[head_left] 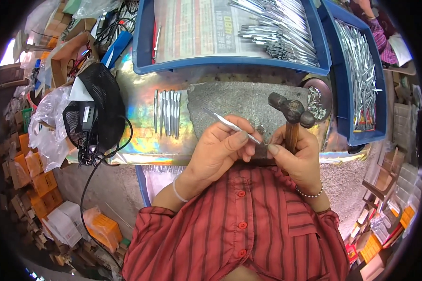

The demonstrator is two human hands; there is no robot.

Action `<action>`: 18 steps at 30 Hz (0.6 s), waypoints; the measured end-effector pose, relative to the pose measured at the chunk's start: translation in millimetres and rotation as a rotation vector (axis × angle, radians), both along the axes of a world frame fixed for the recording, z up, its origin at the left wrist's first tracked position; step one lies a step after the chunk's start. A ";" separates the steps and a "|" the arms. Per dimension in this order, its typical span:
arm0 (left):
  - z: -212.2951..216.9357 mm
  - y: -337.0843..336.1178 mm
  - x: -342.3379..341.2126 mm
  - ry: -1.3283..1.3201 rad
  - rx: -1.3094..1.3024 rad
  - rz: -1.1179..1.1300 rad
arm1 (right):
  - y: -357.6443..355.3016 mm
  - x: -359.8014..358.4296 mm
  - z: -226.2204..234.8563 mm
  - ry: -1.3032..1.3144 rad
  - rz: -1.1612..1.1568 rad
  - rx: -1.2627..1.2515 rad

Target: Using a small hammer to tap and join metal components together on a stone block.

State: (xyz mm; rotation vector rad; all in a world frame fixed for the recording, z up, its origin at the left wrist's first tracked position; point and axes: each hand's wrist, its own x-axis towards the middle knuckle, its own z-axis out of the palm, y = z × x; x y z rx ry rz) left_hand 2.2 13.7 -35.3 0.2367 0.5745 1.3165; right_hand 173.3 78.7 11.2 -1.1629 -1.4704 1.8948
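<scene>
My left hand (215,152) pinches a slim, pointed silver metal piece (228,123) between thumb and fingers, its tip toward the upper left. My right hand (297,157) holds a hammer (293,111) upright by its wooden handle. Its thumb and forefinger also close at the lower end of the metal piece; whether they pinch a small part there I cannot tell. Both hands are over the near edge of a grey slab (215,96). Left of the slab lies a row of similar metal pieces (167,112). A round dish (328,92) at its right holds small shiny parts (316,104).
A blue tray (229,62) with slim metal pieces stands beyond the slab, another blue tray (382,105) at right. At left are a black mesh bag (110,89) and a cable (83,201). Another person's sleeve (383,44) shows at upper right. Orange boxes (103,227) lie lower left.
</scene>
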 end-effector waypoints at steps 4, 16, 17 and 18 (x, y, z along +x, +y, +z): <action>-3.0 0.1 2.8 -0.121 -0.041 -0.001 | -4.1 -2.0 5.4 0.065 -0.060 -0.077; 0.3 -2.6 7.5 -0.120 -0.050 -0.018 | -5.7 1.0 2.8 0.027 0.031 0.046; -0.1 -2.6 7.7 -0.120 -0.052 -0.020 | -5.8 0.9 2.8 0.021 0.027 0.060; -0.8 -2.4 7.7 -0.123 -0.054 -0.023 | -5.6 1.2 3.3 0.020 0.024 0.058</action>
